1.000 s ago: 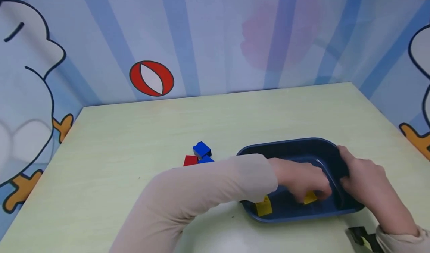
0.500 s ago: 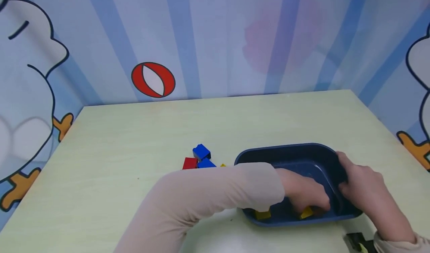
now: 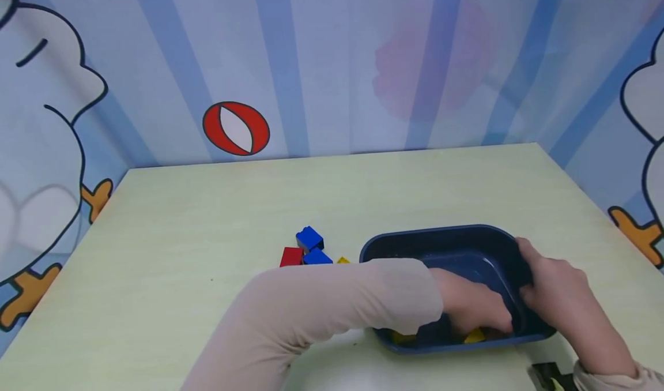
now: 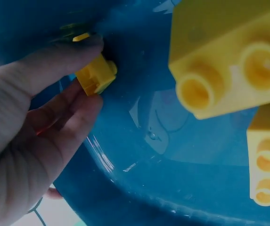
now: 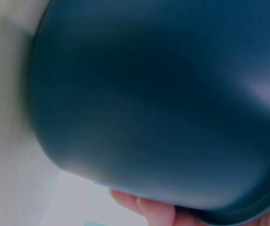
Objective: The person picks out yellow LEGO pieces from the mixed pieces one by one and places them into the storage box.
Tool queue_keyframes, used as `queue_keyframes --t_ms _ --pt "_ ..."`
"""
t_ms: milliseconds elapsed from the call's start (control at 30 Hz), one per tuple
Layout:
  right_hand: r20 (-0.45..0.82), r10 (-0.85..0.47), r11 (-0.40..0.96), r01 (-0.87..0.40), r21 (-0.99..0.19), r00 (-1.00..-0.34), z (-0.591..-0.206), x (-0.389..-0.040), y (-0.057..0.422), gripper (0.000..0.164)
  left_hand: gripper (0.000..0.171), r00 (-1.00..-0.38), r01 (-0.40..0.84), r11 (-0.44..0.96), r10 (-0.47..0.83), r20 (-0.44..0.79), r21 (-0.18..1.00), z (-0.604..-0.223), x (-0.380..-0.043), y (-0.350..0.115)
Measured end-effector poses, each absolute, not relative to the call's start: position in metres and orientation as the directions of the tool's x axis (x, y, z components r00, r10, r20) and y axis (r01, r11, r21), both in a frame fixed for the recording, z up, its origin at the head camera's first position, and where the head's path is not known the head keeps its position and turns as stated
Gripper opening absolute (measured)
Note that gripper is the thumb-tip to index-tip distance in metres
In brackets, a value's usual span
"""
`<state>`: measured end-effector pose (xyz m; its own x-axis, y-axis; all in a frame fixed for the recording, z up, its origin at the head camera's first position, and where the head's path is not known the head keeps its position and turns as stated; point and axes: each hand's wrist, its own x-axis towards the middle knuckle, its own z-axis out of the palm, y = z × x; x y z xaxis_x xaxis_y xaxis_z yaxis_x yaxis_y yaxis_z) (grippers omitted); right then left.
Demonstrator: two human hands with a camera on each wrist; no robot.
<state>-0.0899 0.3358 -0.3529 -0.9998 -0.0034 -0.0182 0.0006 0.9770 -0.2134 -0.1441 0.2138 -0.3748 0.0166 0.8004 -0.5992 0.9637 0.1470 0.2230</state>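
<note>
Since 1.0 s ago: left hand [image 3: 473, 304], with pinched yellow brick [image 3: 474, 337], sits nearer tray's [image 3: 441, 230] near wall; sleeve [image 3: 342, 296] covers more of second yellow brick [image 3: 403, 338].

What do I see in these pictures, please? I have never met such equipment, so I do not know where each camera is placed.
There is no robot here: each grip is a person's bare hand. One camera sits on the head and looks forward and down over the table; another on each wrist watches that hand's work. The left grip reaches into a dark blue tub and pinches a yellow block. The right grip holds the tub's right end; its wrist picture shows mostly the tub and a few fingers. Beside the tub lie a red block, a blue block, a second blue block and a yellow piece partly hidden by the sleeve.
</note>
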Motion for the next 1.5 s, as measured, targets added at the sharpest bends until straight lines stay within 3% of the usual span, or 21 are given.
queue_keyframes --t_ms 267,567,700,900,1000,1167,1500 --pt "-0.029 -0.009 0.976 -0.003 -0.216 -1.000 -0.354 -0.092 0.335 0.066 0.041 0.039 0.963 0.132 0.796 -0.604 0.236 -0.446 -0.167 0.246" --pt "-0.033 -0.005 0.978 0.002 -0.208 -0.999 -0.354 -0.093 0.338 0.068 0.050 0.096 0.967 0.068 0.793 -0.601 0.244 -0.464 -0.179 0.260" --pt "-0.027 -0.006 0.978 0.000 -0.208 -1.000 -0.357 -0.093 0.339 0.068 0.040 0.118 0.971 0.026 0.809 -0.577 0.236 -0.433 -0.172 0.241" --pt "-0.033 0.003 0.980 0.009 -0.197 -0.999 -0.359 -0.095 0.339 0.069 0.030 0.138 0.982 -0.044 0.829 -0.541 0.183 -0.327 -0.144 0.182" --pt "-0.036 0.008 0.981 0.015 -0.196 -0.999 -0.358 -0.095 0.339 0.069 0.030 0.131 0.978 -0.024 0.839 -0.527 0.206 -0.296 -0.140 0.166" --pt "-0.036 0.006 0.979 0.013 -0.202 -0.999 -0.358 -0.094 0.339 0.069 0.031 0.111 0.973 0.005 0.867 -0.487 0.230 -0.279 -0.144 0.150" --pt "-0.009 0.003 0.980 0.005 -0.199 -1.000 -0.358 -0.092 0.337 0.070 0.027 0.010 0.990 0.050 0.913 -0.409 0.135 -0.266 -0.154 0.107"
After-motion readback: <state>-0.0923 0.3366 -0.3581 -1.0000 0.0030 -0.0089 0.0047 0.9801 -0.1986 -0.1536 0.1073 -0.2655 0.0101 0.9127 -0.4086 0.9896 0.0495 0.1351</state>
